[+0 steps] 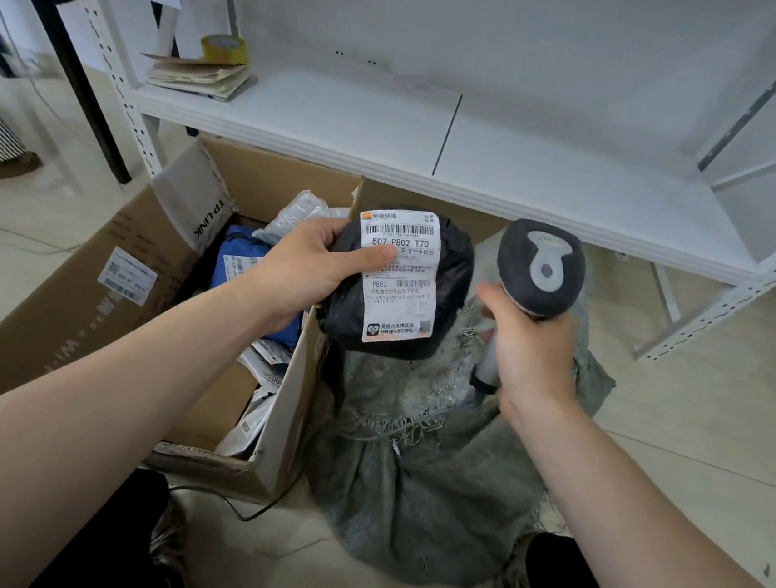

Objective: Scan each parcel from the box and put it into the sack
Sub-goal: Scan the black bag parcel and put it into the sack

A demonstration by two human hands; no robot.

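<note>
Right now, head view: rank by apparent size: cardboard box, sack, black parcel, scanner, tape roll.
1. cardboard box
2. sack, near tie with box
3. black parcel
4. scanner
5. tape roll, farthest from camera

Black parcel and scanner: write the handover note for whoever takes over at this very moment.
Left hand grips the black parcel, label toward the camera, above the mouth of the sack.
Right hand grips the scanner by its handle, beside the parcel.
The box, to the left, holds more parcels, a blue parcel among them.
Done: one parcel is out of the box; scanned or not, cannot tell; the sack's contents are hidden.
Left: scan this label, drop the parcel into the sack, repeat for the rest.
</note>
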